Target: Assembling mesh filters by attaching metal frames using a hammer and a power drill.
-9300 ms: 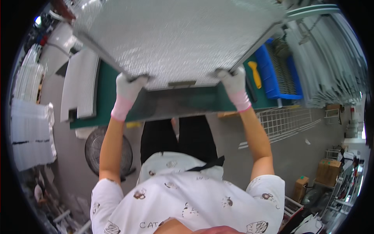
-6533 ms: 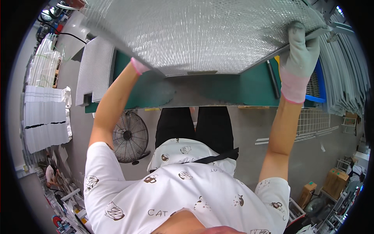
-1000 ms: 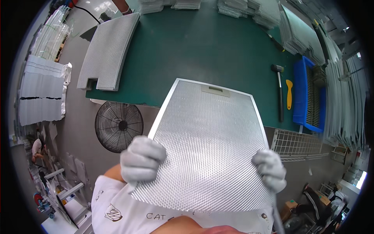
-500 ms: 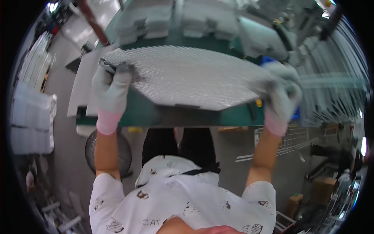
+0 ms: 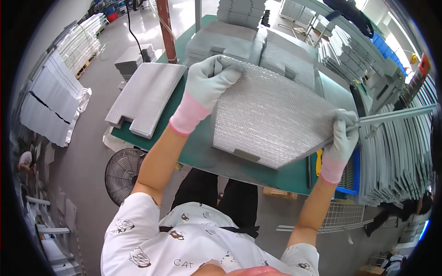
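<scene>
A silvery mesh panel (image 5: 271, 115) with slanted corners is held tilted above the green table (image 5: 195, 158). My left hand (image 5: 209, 83), in a white glove with a pink cuff, is closed on its upper left corner. At its right end my right hand (image 5: 341, 140), gloved alike, grips the edge. A small dark notch or tab shows on the panel's near edge. Next to my right hand a pale metal strip (image 5: 396, 115) runs off to the right; whether my fingers touch it I cannot tell.
Similar panels lie in a stack (image 5: 149, 94) at the table's left and in stacks (image 5: 221, 41) at the back. A yellow-handled tool (image 5: 318, 162) and a blue bin (image 5: 351, 177) are at the right, near many upright metal strips (image 5: 396, 165). A fan (image 5: 123, 175) stands below left.
The view has turned and sharpened. The panel, level before, now slopes down to the right, with my left hand higher than my right. Both hands still hold it.
</scene>
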`<state>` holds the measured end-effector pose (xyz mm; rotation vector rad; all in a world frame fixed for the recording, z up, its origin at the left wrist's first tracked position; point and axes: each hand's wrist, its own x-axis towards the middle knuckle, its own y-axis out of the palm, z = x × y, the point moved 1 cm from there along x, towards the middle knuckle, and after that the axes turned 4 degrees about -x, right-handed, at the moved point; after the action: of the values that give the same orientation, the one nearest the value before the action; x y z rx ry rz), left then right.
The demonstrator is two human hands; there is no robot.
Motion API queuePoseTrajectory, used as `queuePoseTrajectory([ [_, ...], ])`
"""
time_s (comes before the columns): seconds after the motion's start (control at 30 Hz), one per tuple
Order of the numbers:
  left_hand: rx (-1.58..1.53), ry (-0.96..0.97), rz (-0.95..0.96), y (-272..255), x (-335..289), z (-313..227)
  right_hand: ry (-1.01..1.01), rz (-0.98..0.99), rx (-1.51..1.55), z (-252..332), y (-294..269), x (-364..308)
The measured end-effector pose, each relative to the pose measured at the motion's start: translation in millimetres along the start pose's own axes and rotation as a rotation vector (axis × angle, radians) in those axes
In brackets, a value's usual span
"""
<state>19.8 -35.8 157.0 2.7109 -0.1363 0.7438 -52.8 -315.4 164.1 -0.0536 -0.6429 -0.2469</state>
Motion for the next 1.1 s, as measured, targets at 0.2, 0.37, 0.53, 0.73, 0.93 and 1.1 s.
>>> queuePoseTrajectory([
  [0.2,0.030,0.021,-0.030,-10,-5,3,0.010,0.062,-0.243,15,-13,21],
  [0.37,0.049,0.050,-0.036,-17,3,19,0.072,0.048,-0.159,4,-17,14],
  [0.53,0.115,-0.034,0.165,-21,-15,23,0.109,-0.013,-0.144,-11,-14,-9],
  [0.73,0.508,-0.475,0.670,-80,-79,118,0.042,-0.084,-0.288,-9,-11,-18],
  [0.93,0.710,-0.264,0.656,-82,-96,133,-0.001,-0.066,-0.178,-12,-27,-23],
  [1.1,0.696,-0.306,0.623,-88,-97,138,-0.029,0.020,-0.205,-9,-21,-5],
])
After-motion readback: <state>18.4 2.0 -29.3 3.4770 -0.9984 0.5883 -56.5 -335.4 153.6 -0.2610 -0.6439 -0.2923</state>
